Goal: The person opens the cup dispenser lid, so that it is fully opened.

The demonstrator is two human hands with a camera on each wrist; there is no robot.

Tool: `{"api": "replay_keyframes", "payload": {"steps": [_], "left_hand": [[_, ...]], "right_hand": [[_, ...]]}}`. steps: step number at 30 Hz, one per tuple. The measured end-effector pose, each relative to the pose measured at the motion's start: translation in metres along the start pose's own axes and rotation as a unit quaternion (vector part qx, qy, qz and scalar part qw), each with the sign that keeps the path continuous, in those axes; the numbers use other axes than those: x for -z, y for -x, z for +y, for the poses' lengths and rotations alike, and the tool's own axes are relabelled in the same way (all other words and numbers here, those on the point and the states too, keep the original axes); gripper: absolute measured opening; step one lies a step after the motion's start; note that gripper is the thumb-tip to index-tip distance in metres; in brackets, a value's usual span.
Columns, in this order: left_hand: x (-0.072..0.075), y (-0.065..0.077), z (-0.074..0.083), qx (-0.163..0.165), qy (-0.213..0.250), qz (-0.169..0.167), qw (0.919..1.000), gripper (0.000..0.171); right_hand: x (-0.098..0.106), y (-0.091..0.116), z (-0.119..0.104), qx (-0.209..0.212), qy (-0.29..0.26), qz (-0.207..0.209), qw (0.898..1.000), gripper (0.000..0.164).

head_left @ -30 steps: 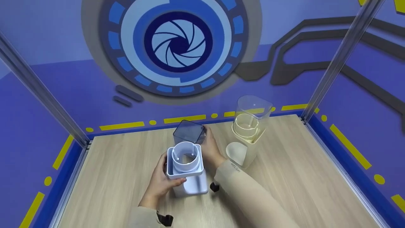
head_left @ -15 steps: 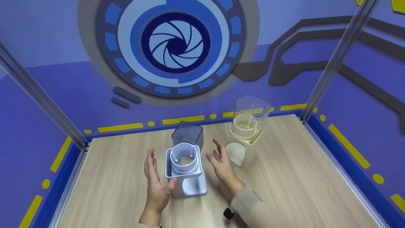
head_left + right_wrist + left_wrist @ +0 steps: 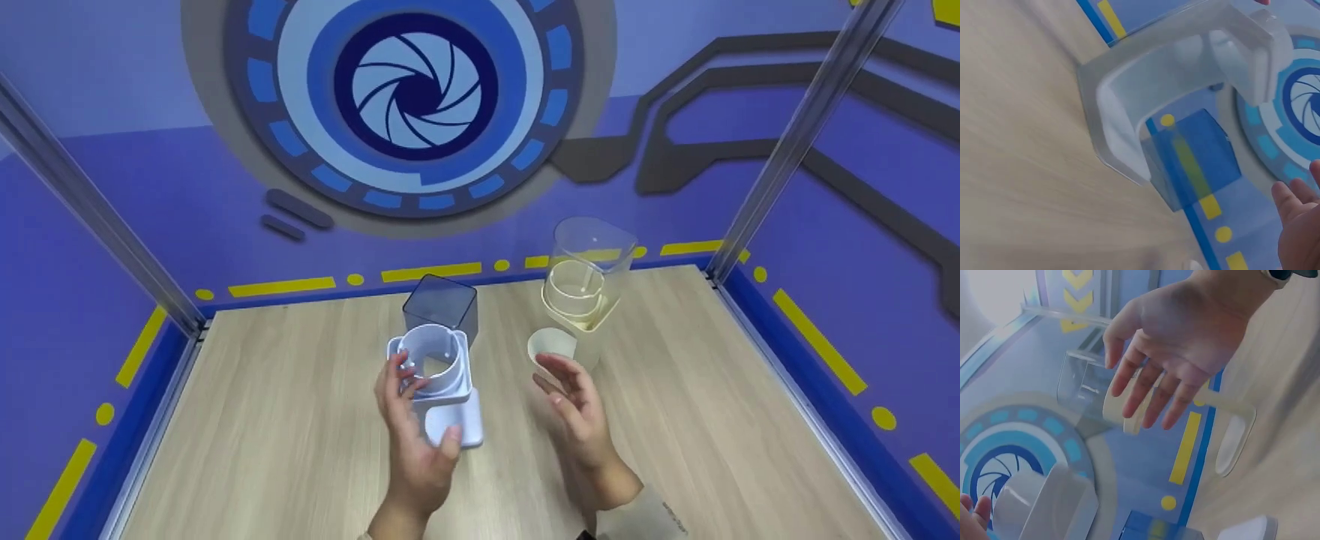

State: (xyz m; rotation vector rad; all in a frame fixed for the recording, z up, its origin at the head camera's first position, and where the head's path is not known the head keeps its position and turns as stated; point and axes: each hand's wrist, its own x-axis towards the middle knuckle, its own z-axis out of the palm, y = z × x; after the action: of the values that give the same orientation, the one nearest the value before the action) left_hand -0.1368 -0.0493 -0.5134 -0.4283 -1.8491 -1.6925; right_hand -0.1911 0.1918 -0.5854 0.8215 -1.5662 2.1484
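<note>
A pale blue-white dispenser-like stand [image 3: 470,420] with a round collar [image 3: 429,336] on top stands upright mid-table; its C-shaped side shows in the right wrist view. My left hand [image 3: 416,450] is in front of it, fingers spread and overlapping its left rim; whether they touch is not clear. Behind the stand is a smoky transparent square container [image 3: 441,300]. My right hand [image 3: 583,420] hovers with loosely bent fingers, holding nothing, before a cream stand [image 3: 589,345] that bears a clear container [image 3: 600,244]. The left wrist view shows the right palm in front of this cream stand.
The wood-grain table [image 3: 285,420] is walled by blue printed panels [image 3: 510,195] at the back and sides. Metal posts [image 3: 780,165] rise at the back corners.
My right hand has let go of the smoky container and moved right and nearer. My left hand came off the blue-white stand's side, opened, and shifted right in front of it.
</note>
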Motion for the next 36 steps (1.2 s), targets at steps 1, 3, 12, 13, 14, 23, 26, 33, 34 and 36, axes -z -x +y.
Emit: {"api": "replay_keyframes", "payload": {"steps": [1, 3, 12, 13, 14, 23, 26, 33, 34, 36], "left_hand": [[-0.004, 0.001, 0.002, -0.002, -0.009, -0.011, 0.9999, 0.106], [-0.011, 0.002, 0.005, -0.002, -0.028, -0.028, 0.9992, 0.109], [-0.045, 0.006, 0.020, -0.057, -0.045, -0.068, 0.9951, 0.104], [-0.050, 0.007, 0.019, -0.069, -0.045, -0.069, 0.9942, 0.103], [-0.056, 0.006, 0.018, -0.079, -0.047, -0.070, 0.9933, 0.100], [-0.117, -0.003, 0.009, -0.010, -0.036, -0.079, 0.9962, 0.080], [-0.133, -0.010, 0.001, 0.035, -0.019, -0.073, 0.9966, 0.078], [-0.165, -0.021, -0.017, 0.139, -0.015, -0.071, 0.9876, 0.085], [-0.169, -0.022, -0.018, 0.150, -0.019, -0.076, 0.9856, 0.086], [-0.176, -0.022, -0.021, 0.159, -0.028, -0.076, 0.9838, 0.086]], "right_hand": [[0.004, -0.001, -0.005, 0.003, 0.006, 0.009, 1.000, 0.047], [0.012, -0.001, -0.014, 0.009, 0.019, 0.028, 0.999, 0.045], [0.052, -0.003, -0.033, 0.007, 0.040, 0.119, 0.992, 0.041], [0.055, -0.004, -0.034, -0.004, 0.050, 0.137, 0.989, 0.040], [0.058, -0.005, -0.034, -0.018, 0.063, 0.159, 0.985, 0.039], [0.086, -0.038, -0.030, -0.144, 0.173, 0.308, 0.924, 0.034], [0.094, -0.049, -0.026, -0.164, 0.192, 0.294, 0.922, 0.039], [0.115, -0.071, -0.018, -0.216, 0.252, 0.202, 0.922, 0.056], [0.117, -0.073, -0.017, -0.219, 0.257, 0.195, 0.921, 0.057], [0.120, -0.078, -0.015, -0.221, 0.258, 0.183, 0.922, 0.057]]}}
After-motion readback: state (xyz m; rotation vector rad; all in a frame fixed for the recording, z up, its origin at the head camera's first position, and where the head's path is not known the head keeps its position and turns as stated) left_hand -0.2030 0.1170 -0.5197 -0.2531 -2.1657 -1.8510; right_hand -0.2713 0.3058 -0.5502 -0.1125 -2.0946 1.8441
